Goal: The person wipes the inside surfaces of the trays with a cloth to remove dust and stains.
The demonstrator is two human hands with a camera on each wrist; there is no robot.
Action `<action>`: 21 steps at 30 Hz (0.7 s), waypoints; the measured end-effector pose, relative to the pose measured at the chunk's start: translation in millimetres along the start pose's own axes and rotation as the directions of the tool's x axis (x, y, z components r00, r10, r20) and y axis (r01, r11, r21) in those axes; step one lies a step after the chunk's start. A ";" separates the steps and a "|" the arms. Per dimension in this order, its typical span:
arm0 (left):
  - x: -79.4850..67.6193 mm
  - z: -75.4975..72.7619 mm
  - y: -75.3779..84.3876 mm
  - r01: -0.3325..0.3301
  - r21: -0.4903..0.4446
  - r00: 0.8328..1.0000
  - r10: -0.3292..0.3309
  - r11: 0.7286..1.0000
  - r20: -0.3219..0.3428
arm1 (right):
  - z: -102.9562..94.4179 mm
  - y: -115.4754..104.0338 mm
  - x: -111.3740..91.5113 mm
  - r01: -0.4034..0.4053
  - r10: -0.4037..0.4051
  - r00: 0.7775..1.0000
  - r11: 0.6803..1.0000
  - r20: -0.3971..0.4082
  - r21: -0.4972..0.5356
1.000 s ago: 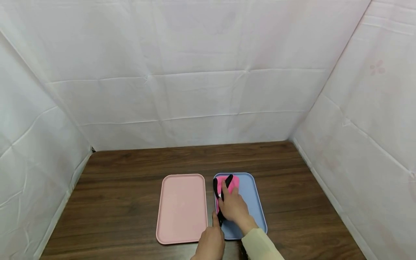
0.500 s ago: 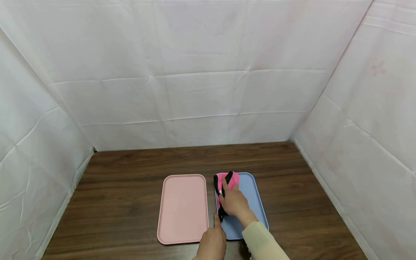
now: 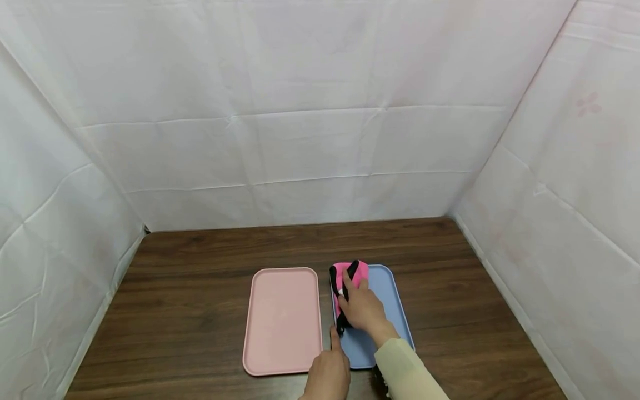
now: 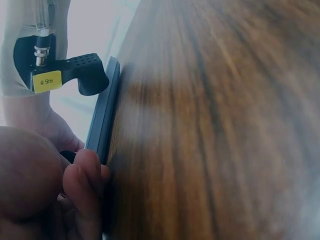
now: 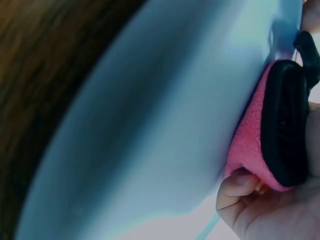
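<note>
A pink plush cloth piece with black trim (image 3: pixel 361 270) lies along the left side of the blue tray (image 3: pixel 360 350). My right hand (image 3: pixel 365 309) holds it from above, with the index finger stretched over it in the head view. In the right wrist view, a curled finger presses the cloth's edge, and the black trim rings a dark opening. Near the tray's left edge is my left hand (image 3: pixel 328 372), index finger straight, other fingers folded. The left wrist view shows its fingertips at the tray's side; whether they grip it is unclear.
A pink tray (image 3: pixel 283 322) lies just left of the blue one on the brown wooden table (image 3: pixel 190 311). White cloth walls (image 3: pixel 300 150) stand behind and at both sides. A dark object (image 3: pixel 378 383) beside the right sleeve is mostly hidden.
The pink cloth piece and my right hand have slid slightly away, toward the far edge of the blue tray. My left hand has barely moved.
</note>
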State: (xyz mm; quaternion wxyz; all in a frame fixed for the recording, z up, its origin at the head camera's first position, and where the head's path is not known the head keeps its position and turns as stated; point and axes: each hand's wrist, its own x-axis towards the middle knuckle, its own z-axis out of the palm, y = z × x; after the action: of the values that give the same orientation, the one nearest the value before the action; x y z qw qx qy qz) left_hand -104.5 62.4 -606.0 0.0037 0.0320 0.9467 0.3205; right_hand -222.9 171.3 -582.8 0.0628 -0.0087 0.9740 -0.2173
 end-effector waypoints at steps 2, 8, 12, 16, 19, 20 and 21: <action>-0.3 0.2 0.1 0.003 0.006 1.000 -0.003 1.000 -0.004 | -1.2 0.6 -0.1 0.004 -0.004 1.000 1.000 0.010 0.003; -0.3 1.1 0.7 0.017 -0.014 1.000 -0.017 1.000 0.007 | -5.9 5.0 1.7 0.028 -0.028 0.998 1.000 0.047 -0.001; -2.1 1.1 -0.1 0.008 -0.032 1.000 -0.007 0.999 0.012 | -9.8 8.1 4.5 0.039 -0.038 0.996 0.999 0.082 -0.005; -2.8 0.4 -1.2 -0.016 -0.026 1.000 0.016 1.000 -0.002 | -11.9 10.3 6.4 0.045 -0.044 0.994 0.999 0.101 -0.008; -1.5 -0.2 -1.9 -0.026 -0.020 1.000 0.026 0.999 -0.003 | -12.1 12.2 7.1 0.059 -0.057 0.993 0.998 0.101 -0.010; -1.1 -0.2 -2.3 -0.029 -0.020 1.000 0.029 0.999 0.001 | -12.1 12.7 7.4 0.063 -0.062 0.993 0.998 0.101 -0.010; -0.4 -0.1 -2.5 -0.030 -0.019 1.000 0.030 0.999 0.006 | -12.2 13.1 7.6 0.067 -0.066 0.993 0.998 0.101 -0.009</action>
State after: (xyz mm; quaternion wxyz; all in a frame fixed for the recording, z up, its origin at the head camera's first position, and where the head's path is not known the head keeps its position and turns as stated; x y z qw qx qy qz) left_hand -104.3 60.3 -607.4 0.0020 0.0472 0.9431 0.3292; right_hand -231.9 188.0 -578.3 0.1046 -0.0526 0.9702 -0.2123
